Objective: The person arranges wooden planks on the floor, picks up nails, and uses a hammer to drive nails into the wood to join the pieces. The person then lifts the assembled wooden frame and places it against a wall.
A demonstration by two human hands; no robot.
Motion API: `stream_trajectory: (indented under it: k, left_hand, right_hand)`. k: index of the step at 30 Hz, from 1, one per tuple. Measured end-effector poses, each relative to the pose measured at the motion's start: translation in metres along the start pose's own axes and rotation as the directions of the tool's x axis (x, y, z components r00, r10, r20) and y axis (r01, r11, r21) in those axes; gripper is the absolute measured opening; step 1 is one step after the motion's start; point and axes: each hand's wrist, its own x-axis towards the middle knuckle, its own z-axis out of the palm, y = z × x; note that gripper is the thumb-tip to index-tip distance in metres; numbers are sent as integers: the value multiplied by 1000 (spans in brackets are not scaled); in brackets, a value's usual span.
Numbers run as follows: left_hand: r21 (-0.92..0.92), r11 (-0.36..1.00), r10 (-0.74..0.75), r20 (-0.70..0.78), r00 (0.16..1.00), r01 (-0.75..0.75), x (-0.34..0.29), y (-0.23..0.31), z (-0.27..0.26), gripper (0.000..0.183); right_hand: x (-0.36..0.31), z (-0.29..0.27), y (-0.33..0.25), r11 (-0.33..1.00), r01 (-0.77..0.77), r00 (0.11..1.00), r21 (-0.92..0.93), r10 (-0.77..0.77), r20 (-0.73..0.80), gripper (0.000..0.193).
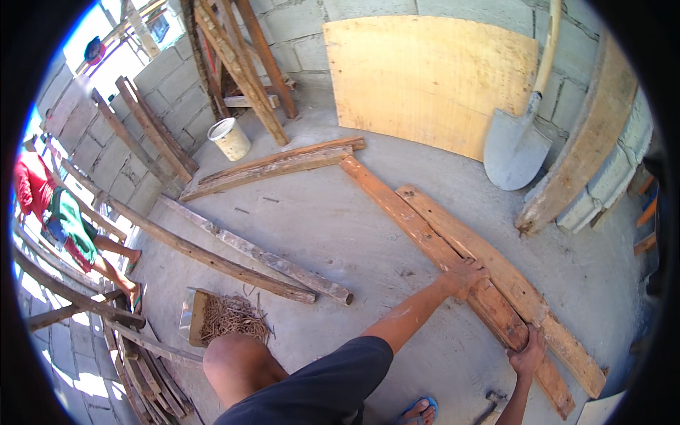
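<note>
A long reddish-brown wooden plank (pixel 418 229) lies slantwise on the concrete floor. My left hand (pixel 464 278) is closed over its middle, fingers across the top face. Nearer to me, my right hand (pixel 528 352) grips the same plank close to its near end, with its fingers at the edge beside the second board. That second board (pixel 489 256), wider and with small holes, lies alongside on the right, a narrow gap showing between the two. By my right forearm, a hammer (pixel 494 402) is partly visible on the floor.
A box of rusty nails (pixel 230 319) sits by my knee. Two beams (pixel 262 256) lie left of centre, more timbers (pixel 276 168) beyond. A white bucket (pixel 229 139), plywood sheet (pixel 432 81) and shovel (pixel 517 149) stand by the block walls. Another person (pixel 60 205) is at far left.
</note>
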Motion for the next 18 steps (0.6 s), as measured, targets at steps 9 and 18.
stream_trajectory:
  k: [9, 18]
  left_hand:
    - [181, 983, 52, -56, 997, -41, 17, -16, 34, 103]
    - [253, 965, 119, -213, 970, -63, 18, -23, 57, 97]
  right_hand:
    - [4, -11, 2, 965, 262, 963, 30, -259, -78, 64]
    - [-6, -17, -13, 966, 242, 945, -90, -256, -202, 58]
